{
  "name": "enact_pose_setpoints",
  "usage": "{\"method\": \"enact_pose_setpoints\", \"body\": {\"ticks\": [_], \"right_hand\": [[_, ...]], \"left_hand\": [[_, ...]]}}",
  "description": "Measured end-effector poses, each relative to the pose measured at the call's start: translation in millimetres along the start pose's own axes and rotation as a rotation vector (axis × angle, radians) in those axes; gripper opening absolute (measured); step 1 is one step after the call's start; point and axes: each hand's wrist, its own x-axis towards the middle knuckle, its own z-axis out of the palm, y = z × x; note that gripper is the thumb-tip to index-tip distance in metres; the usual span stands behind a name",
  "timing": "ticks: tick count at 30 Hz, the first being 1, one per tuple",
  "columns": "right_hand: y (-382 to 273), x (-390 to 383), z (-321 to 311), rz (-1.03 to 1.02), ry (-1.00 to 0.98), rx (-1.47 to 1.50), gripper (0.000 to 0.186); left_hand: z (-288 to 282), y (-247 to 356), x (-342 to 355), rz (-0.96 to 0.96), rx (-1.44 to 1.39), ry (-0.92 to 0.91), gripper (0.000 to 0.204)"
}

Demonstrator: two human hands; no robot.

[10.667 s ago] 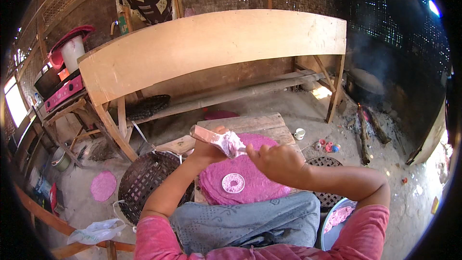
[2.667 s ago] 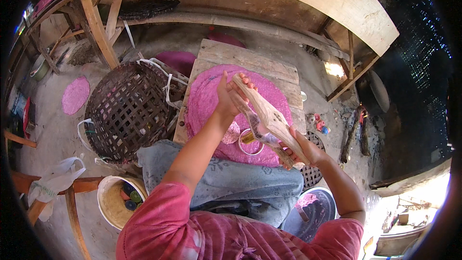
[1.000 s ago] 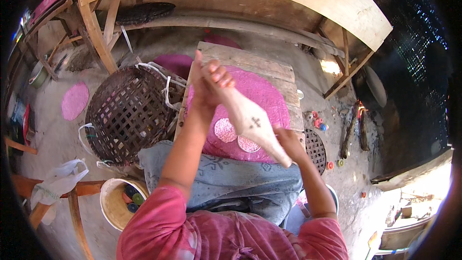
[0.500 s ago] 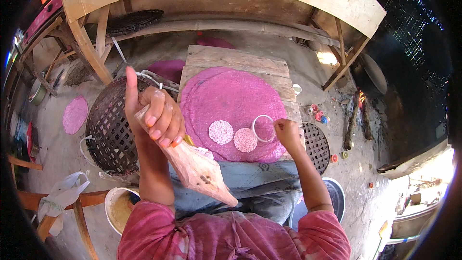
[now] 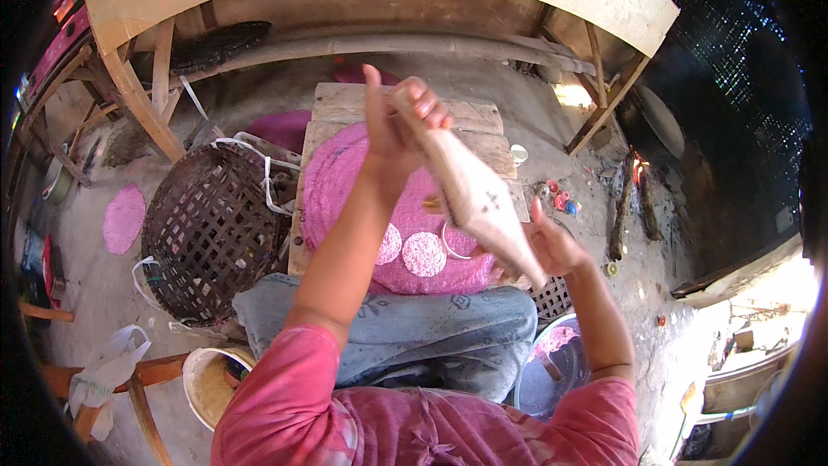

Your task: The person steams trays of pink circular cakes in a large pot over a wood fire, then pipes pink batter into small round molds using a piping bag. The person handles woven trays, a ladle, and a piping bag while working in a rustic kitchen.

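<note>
My left hand (image 5: pixel 398 125) grips the upper end of a pale wooden paddle-like board (image 5: pixel 483 194), thumb sticking up. The board slants down to the right, with a few dark spots on its face. Beside its lower end, my right hand (image 5: pixel 556 246) is open, thumb raised, some fingers hidden behind the board. A thin pale ring (image 5: pixel 453 240) lies partly covered by the board, close to the right fingers. Left of it are two flat round cakes of pink-and-white grains, one whole (image 5: pixel 424 255) and one partly behind my left arm (image 5: pixel 390 243). They rest on a pink round cloth (image 5: pixel 336 168).
The cloth covers a low wooden table (image 5: pixel 345 103). A dark woven basket (image 5: pixel 211 233) stands at left, a white bucket (image 5: pixel 197 371) at lower left. At lower right is a basin (image 5: pixel 565 380) with pink grains. A small wood fire (image 5: pixel 636 174) burns at far right.
My left hand has swung the board up and to the right, over the cloth. My right hand has let go of the ring and opened. The view has shifted slightly.
</note>
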Motion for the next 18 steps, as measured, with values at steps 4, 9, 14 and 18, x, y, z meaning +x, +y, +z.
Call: {"method": "enact_pose_setpoints", "body": {"ticks": [4, 9, 14, 18], "right_hand": [[-24.2, -6.0, -1.1, 0.127, 0.253, -0.292, 0.079], [-12.5, 3.6, -10.2, 0.274, 0.416, -0.516, 0.075], [-0.1, 15.2, -14.0, 0.254, 0.455, -0.518, 0.077], [-7.9, 18.7, -17.7, 0.233, 0.576, -0.684, 0.076]], "left_hand": [[-40.2, -47.1, 5.6, -0.001, -0.078, 0.366, 0.057], [-81.9, -76.2, -19.5, 0.033, -0.211, 0.585, 0.051], [-101.7, -74.2, -23.7, 0.047, -0.156, 0.616, 0.050], [-109.9, -76.5, -14.7, 0.046, -0.184, 0.612, 0.049]]}}
